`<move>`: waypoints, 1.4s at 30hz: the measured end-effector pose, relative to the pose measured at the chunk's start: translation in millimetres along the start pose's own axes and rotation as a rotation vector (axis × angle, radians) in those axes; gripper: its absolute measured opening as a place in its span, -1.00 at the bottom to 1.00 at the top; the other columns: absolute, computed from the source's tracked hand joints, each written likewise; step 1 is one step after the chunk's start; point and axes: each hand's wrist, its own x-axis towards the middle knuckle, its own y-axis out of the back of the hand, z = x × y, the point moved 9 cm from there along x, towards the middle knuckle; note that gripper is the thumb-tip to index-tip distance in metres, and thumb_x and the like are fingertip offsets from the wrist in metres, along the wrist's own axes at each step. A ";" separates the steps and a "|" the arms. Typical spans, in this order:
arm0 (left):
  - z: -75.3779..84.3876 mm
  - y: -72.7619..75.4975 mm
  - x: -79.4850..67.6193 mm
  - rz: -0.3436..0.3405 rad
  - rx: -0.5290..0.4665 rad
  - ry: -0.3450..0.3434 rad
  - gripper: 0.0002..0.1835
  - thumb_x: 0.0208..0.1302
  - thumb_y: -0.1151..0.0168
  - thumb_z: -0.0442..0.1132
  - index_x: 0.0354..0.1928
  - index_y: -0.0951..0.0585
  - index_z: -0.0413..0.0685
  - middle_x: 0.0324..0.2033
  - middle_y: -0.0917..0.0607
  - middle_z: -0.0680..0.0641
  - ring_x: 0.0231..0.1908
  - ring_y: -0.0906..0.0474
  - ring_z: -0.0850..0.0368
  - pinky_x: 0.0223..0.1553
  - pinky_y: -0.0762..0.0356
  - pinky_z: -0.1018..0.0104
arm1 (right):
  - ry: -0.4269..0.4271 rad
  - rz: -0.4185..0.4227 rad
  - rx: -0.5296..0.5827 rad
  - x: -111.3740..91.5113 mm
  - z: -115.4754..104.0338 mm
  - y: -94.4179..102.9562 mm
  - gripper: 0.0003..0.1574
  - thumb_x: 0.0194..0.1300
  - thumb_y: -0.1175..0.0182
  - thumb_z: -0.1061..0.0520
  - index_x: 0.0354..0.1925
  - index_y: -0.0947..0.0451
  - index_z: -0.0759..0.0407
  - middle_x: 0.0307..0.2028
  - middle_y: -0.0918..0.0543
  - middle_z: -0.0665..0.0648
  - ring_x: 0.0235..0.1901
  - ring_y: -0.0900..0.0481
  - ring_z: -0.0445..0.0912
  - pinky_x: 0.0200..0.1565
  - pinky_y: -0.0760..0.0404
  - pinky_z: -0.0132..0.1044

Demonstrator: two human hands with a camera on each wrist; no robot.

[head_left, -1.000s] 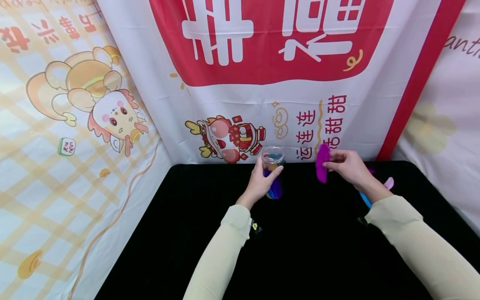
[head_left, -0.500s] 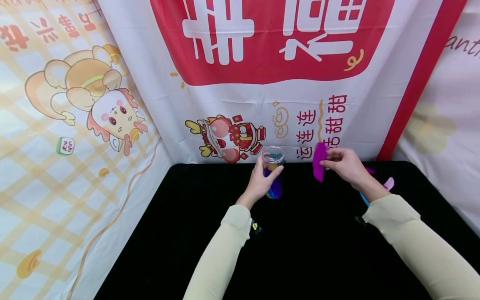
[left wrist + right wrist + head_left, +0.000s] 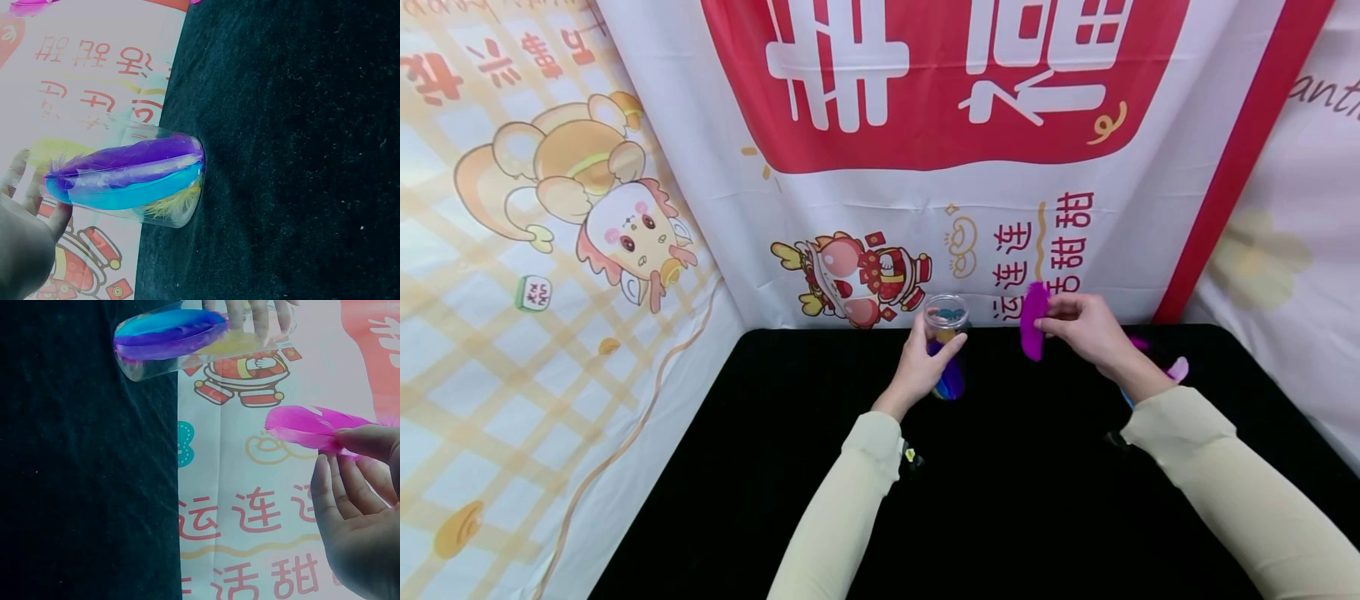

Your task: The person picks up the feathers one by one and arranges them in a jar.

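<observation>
A clear jar point(image 3: 947, 310) stands upright near the back edge of the black table, with purple, blue and yellow feathers point(image 3: 134, 178) inside it. My left hand point(image 3: 916, 364) grips the jar around its side, the thumb across its front. To the right of the jar, my right hand point(image 3: 1088, 331) pinches a magenta feather point(image 3: 1034, 323) between thumb and fingers. That feather hangs upright in the air, apart from the jar. In the right wrist view the magenta feather point(image 3: 306, 428) lies across the fingertips, its far end partly hidden by the thumb.
More feathers lie on the table at the right, a pale pink feather point(image 3: 1177, 369) among them, partly hidden by my right forearm. The black table point(image 3: 1000, 500) ends at a white and red printed cloth point(image 3: 880, 192) hanging behind it.
My right hand has drifted slightly left with the magenta feather, nearer to the jar. The left hand and the jar have stayed in place.
</observation>
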 end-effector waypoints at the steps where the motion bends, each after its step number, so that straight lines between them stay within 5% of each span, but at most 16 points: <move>1: 0.3 -0.1 0.1 -0.001 -0.004 -0.001 -0.30 0.40 -0.31 0.13 0.44 -0.22 0.24 0.21 -0.63 -0.02 0.30 -0.49 -0.09 0.37 -0.34 -0.08 | 0.003 0.005 0.002 0.0 -1.1 0.3 -0.61 0.34 -0.37 0.24 0.04 -0.58 0.48 -0.23 -0.79 0.09 -0.36 -0.69 -0.25 -0.27 -0.67 -0.41; 10: 0.0 -0.7 0.1 0.004 0.021 0.012 -0.29 0.40 -0.32 0.12 0.45 -0.22 0.24 0.21 -0.63 0.03 0.26 -0.50 0.13 0.36 -0.36 0.05 | 0.022 0.024 0.013 -1.2 -12.6 -0.6 -0.62 0.31 -0.41 0.23 -0.01 -0.60 0.47 -0.28 -0.77 0.10 -0.36 -0.71 -0.19 -0.29 -0.67 -0.40; 15: -0.3 -0.5 0.4 0.007 0.010 0.011 -0.30 0.40 -0.32 0.11 0.45 -0.22 0.24 0.21 -0.64 0.03 0.27 -0.51 0.08 0.36 -0.36 0.07 | 0.018 0.016 0.013 -0.7 -15.3 -2.8 -0.61 0.31 -0.40 0.23 0.00 -0.60 0.47 -0.28 -0.77 0.07 -0.35 -0.69 -0.22 -0.28 -0.68 -0.40; 25: 1.1 -0.6 1.0 0.001 0.012 0.002 -0.22 0.41 -0.31 0.10 0.49 -0.19 0.03 0.19 -0.65 0.03 0.23 -0.52 0.16 0.35 -0.37 0.07 | 0.011 0.003 0.013 5.8 -21.1 -3.9 -0.60 0.33 -0.39 0.22 0.03 -0.59 0.45 -0.26 -0.78 0.05 -0.38 -0.68 -0.29 -0.28 -0.67 -0.41; 42: 0.8 0.0 0.7 -0.001 0.004 0.021 -0.31 0.39 -0.31 0.14 0.43 -0.24 0.25 0.20 -0.64 0.05 0.25 -0.51 0.20 0.34 -0.37 0.11 | 0.044 -0.010 0.127 10.0 -40.6 -14.7 -0.66 0.32 -0.38 0.29 -0.03 -0.58 0.52 -0.32 -0.79 0.01 -0.33 -0.76 -0.18 -0.22 -0.75 -0.26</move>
